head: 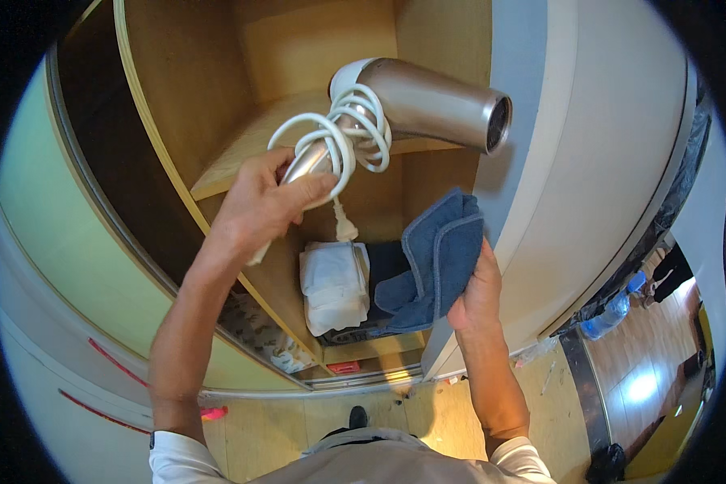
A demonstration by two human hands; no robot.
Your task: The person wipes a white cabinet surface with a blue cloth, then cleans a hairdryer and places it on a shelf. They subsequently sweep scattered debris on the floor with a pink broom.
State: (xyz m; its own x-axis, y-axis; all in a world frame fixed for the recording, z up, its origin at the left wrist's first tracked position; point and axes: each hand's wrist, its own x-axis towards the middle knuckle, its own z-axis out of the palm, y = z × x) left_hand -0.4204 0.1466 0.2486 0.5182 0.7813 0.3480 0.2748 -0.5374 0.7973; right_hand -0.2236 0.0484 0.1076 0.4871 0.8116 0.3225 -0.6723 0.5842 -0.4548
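My left hand (pixel 272 199) grips the handle of a rose-gold hair dryer (pixel 429 100), whose nozzle faces right. Its white cord (pixel 345 133) is looped around the handle, and the plug (pixel 345 227) dangles below. In my right hand (pixel 481 290) is a folded dark blue cloth (pixel 438 260) with stitched edges. Both are held in front of a wooden cabinet (pixel 314 48). On a lower shelf lies a folded white item (pixel 336 287), beside dark folded fabric (pixel 384 260) partly hidden by the blue cloth.
A sliding door (pixel 66 242) stands at the left, and a pale panel (pixel 605 121) borders the cabinet on the right. A red object (pixel 343 367) sits in the bottom gap. A large plastic water bottle (pixel 611 317) is on the floor at right. A person's dark-clad leg (pixel 674 272) shows beyond it.
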